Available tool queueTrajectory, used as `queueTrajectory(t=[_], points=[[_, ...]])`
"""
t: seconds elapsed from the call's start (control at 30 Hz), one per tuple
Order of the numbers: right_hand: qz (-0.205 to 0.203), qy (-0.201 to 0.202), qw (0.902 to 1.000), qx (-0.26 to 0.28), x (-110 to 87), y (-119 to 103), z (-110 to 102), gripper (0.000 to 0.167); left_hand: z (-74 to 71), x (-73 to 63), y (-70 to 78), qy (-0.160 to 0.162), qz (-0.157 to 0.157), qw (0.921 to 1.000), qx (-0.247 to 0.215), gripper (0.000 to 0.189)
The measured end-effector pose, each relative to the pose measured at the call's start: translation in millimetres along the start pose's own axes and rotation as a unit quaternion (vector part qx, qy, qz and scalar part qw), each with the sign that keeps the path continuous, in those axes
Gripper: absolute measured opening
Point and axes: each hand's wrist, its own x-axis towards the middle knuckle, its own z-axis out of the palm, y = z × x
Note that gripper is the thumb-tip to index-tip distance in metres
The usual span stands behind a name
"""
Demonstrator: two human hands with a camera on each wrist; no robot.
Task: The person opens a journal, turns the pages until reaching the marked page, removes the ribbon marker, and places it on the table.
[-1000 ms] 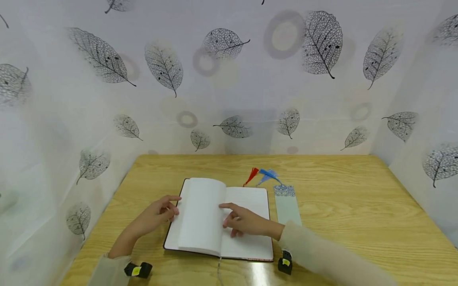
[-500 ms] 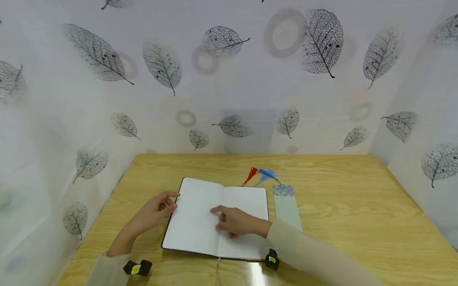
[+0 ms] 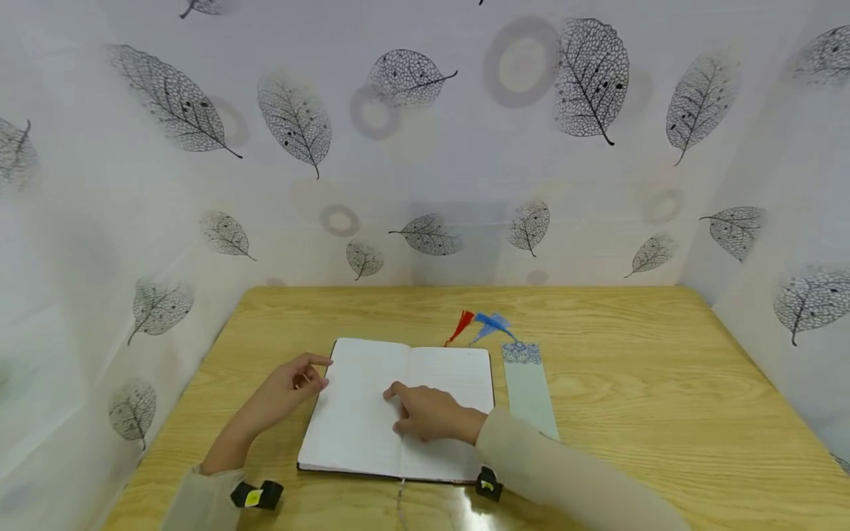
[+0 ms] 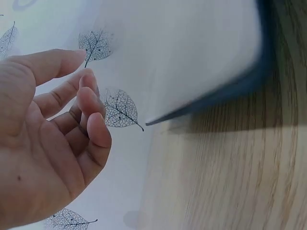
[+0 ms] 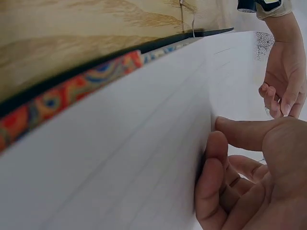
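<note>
An open notebook with blank-looking white pages and a dark cover lies on the wooden table. My right hand rests over the middle of it, near the centre fold, fingers bent against the paper; in the right wrist view I see no leaf between them. At the notebook's left edge is my left hand, fingers loosely bent and holding nothing; whether a fingertip touches the edge I cannot tell. Right of the notebook lies a pale green bookmark with a blue lace-patterned top, partly hidden by the right sleeve.
Beyond the notebook's top edge lie a red tassel and blue tassels. A colourful patterned strip shows under the pages at the lower edge. A thin ribbon trails toward me. Leaf-printed sheeting surrounds the table.
A raised leaf that arched over the left side has come down flat on the left. My right hand has moved a little left and its index finger is more bent. The left hand barely moved.
</note>
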Motion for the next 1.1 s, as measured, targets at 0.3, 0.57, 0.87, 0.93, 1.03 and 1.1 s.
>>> queueTrajectory(t=[0.3, 0.57, 0.87, 0.93, 1.03, 1.1], points=[[0.033, -0.007, 0.9988, -0.035, 3.6, -8.9, 1.6, 0.043, 15.3, 6.9, -9.7, -0.053, 0.005, 0.9985, -0.016, 0.039], [0.054, -0.007, 0.9976, -0.042, 5.9, -10.6, 4.3, 0.042, 33.5, 15.8, -12.3, -0.135, -0.012, 0.9900, -0.039, 0.040], [0.009, -0.002, 0.9996, -0.027, 5.4, 0.5, -13.8, 0.040, 41.6, 20.9, -10.7, -0.162, -0.012, 0.9863, -0.029, 0.045], [-0.003, 0.016, 0.9992, -0.036, 6.1, 8.3, -21.7, 0.036, 42.7, 22.2, -11.4, -0.166, -0.013, 0.9857, -0.025, 0.048], [-0.003, 0.048, 0.9978, -0.044, 5.3, 22.3, -36.6, 0.033, 43.6, 23.1, -11.3, -0.166, -0.023, 0.9855, -0.024, 0.050], [-0.002, 0.071, 0.9957, -0.059, 3.8, 34.2, -46.9, 0.032, 43.6, 23.2, -11.1, -0.167, -0.027, 0.9853, -0.025, 0.052]])
